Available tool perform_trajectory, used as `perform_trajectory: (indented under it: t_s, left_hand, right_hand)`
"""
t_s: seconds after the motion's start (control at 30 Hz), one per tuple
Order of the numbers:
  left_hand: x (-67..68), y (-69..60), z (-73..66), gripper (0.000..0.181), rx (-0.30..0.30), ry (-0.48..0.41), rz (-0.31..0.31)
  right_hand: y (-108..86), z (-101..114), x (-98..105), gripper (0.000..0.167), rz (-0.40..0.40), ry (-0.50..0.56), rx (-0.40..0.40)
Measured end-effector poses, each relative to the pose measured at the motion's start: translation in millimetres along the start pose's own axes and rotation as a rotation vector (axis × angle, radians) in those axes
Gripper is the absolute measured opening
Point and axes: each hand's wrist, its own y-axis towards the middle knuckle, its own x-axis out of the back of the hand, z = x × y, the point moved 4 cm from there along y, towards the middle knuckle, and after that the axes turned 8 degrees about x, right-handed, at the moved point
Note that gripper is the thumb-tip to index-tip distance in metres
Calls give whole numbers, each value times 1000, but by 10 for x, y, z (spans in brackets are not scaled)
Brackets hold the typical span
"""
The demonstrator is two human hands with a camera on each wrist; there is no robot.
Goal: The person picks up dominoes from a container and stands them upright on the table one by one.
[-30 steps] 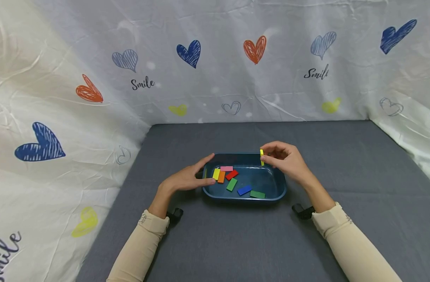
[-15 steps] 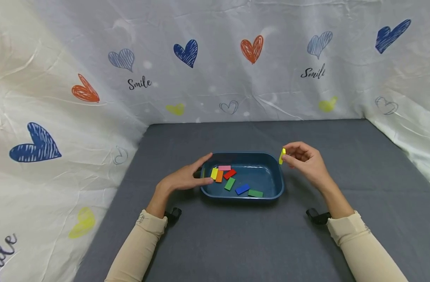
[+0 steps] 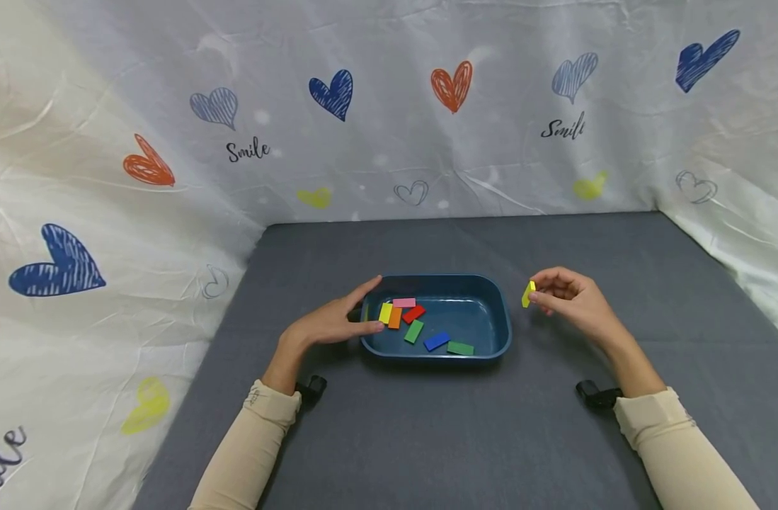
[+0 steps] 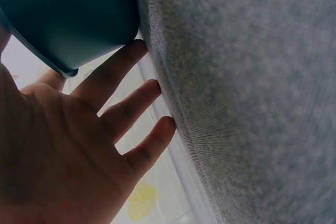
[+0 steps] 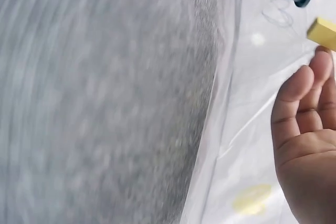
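Observation:
A dark blue tray (image 3: 452, 282) lies in the middle of the cloth, with several small coloured blocks inside. My left hand (image 3: 325, 326) spans the tray's left end, its thumb over the rim and its other fingers spread along the outside. Right of the tray, my right hand (image 3: 573, 297) pinches a yellow block (image 3: 528, 294) between thumb and fingertips, raised above the cloth. The right wrist view shows part of that yellow block (image 5: 323, 34) above the fingertips; the thumb is out of sight there.
Yellow (image 3: 385, 313), orange (image 3: 395, 318), pink (image 3: 404, 302) and red (image 3: 414, 314) blocks cluster at the tray's left. Green (image 3: 413, 331) and blue (image 3: 436, 341) ones lie nearer the front, beside another green block (image 3: 461, 348). A white heart-printed curtain (image 3: 389, 142) borders the grey cloth (image 3: 459, 439).
My right hand has carried the yellow block from over the tray's far right corner out to the right, then slightly lower and nearer. The left hand stays at the tray's left end.

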Motion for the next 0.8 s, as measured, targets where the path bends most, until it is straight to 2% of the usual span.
perform_trajectory:
  t_s: [0.33, 0.57, 0.8]
  left_hand:
    - [5, -22, -23, 94, -5, 8, 10]
    - [5, -25, -25, 93, 7, -2, 8]
    - [5, -38, -41, 92, -15, -16, 18]
  right_hand:
    - [-33, -81, 41, 32, 120, -254, -165]
    - [-15, -114, 30, 28, 167, -311, -192]
    - [-17, -146, 31, 29, 196, -340, -221]
